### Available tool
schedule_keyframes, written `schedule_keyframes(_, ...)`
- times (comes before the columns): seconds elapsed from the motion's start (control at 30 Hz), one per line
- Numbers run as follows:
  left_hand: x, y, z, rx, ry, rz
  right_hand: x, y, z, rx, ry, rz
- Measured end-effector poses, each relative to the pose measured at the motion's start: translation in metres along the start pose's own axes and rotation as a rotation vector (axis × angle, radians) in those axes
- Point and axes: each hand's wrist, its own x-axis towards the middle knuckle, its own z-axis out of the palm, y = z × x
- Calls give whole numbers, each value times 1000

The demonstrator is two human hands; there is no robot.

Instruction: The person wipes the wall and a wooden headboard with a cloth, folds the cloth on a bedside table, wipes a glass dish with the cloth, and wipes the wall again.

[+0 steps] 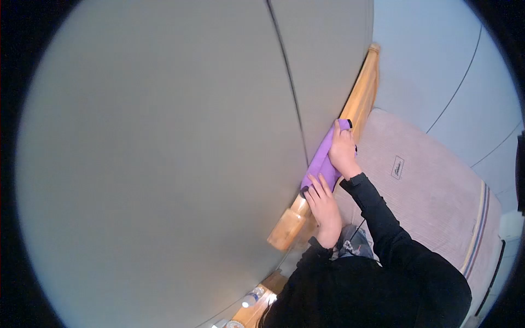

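A purple cloth item [319, 162] with black ends lies along the top of a wooden headboard [361, 98], against the grey wall. My right hand [343, 148] grips its upper end, fingers bent over the cloth near the black tip. Lower down, my left hand [324, 208] rests on the other end with its fingers spread over the cloth, close to the lower black tip. What the purple item is cannot be made out.
A pale pink mattress or bed cover [421, 158] with a striped edge spreads to the right. A wooden post [286, 228] ends the headboard. A bottle [252, 297] stands on a small wooden table [252, 314] at the bottom.
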Motion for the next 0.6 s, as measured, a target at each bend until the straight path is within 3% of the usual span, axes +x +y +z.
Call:
schedule_keyframes(0.07,12,-1,11,-14,-9,-16,12,-3,10,3,-21,20)
schedule_keyframes(0.13,-17,22,61,-7,57,31,-20,40,38,64,27,54)
schedule_keyframes(0.33,-1,31,95,-111,111,-11,-5,66,83,60,185,-33)
schedule_keyframes(0.43,8,25,91,-143,127,-11,-6,70,79,-11,-8,-11)
schedule_keyframes(0.6,-2,1,47,-225,22,-49,-36,54,71,242,-57,-30)
